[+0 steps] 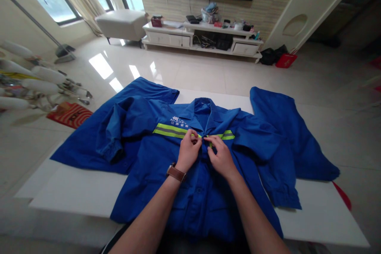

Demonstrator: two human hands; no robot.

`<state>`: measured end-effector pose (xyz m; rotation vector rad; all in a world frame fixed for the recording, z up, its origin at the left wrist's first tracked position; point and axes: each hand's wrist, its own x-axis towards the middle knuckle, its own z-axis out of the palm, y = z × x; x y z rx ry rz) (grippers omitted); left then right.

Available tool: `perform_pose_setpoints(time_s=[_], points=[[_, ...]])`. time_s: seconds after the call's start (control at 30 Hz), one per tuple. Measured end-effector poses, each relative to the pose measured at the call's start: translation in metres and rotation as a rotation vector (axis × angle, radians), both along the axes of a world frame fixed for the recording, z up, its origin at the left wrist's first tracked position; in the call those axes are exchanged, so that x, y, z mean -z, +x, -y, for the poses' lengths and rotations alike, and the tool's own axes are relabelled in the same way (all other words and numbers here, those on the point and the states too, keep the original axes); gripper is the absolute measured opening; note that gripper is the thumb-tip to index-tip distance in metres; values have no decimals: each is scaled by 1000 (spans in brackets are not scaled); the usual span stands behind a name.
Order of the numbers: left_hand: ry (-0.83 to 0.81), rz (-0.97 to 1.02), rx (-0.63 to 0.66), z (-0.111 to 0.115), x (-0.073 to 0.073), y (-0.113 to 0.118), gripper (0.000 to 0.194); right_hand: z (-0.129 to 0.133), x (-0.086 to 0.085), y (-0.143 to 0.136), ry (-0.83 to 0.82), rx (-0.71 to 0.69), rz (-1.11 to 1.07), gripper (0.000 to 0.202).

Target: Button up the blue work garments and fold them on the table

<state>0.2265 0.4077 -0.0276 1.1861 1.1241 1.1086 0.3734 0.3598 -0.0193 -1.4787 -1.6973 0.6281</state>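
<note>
A blue work jacket [160, 166] lies front up across the white table, its collar pointing away from me and its sleeves out to both sides. A yellow-green reflective stripe [169, 130] crosses the chest below white lettering. At the front placket, level with the stripe, my left hand [189, 149] pinches one edge of the jacket. Close beside it, my right hand [219, 155] grips the other edge with bent fingers. The fingertips nearly meet; any button between them is too small to make out. Lower down, a button [199, 190] shows on the placket.
Folded blue garments lie under the left sleeve [89, 139] and at the right [285, 135]. The white table [321, 210] has its near edge by my body. Beyond are a low TV cabinet [169, 39], a white bench [122, 22] and a red patterned bag [70, 114].
</note>
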Motion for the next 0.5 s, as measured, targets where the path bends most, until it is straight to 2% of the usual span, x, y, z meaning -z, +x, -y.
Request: perform_pose_setpoints(time_s=[0.17, 0.37, 0.5], points=[[-90, 129, -36, -3, 2, 5, 28, 0, 0, 1, 23, -16, -10, 47], [-371, 388, -124, -1, 4, 9, 42, -1, 5, 1, 38, -23, -14, 53], [-521, 453, -141, 1, 2, 9, 49, 0, 6, -1, 48, -34, -1, 54]])
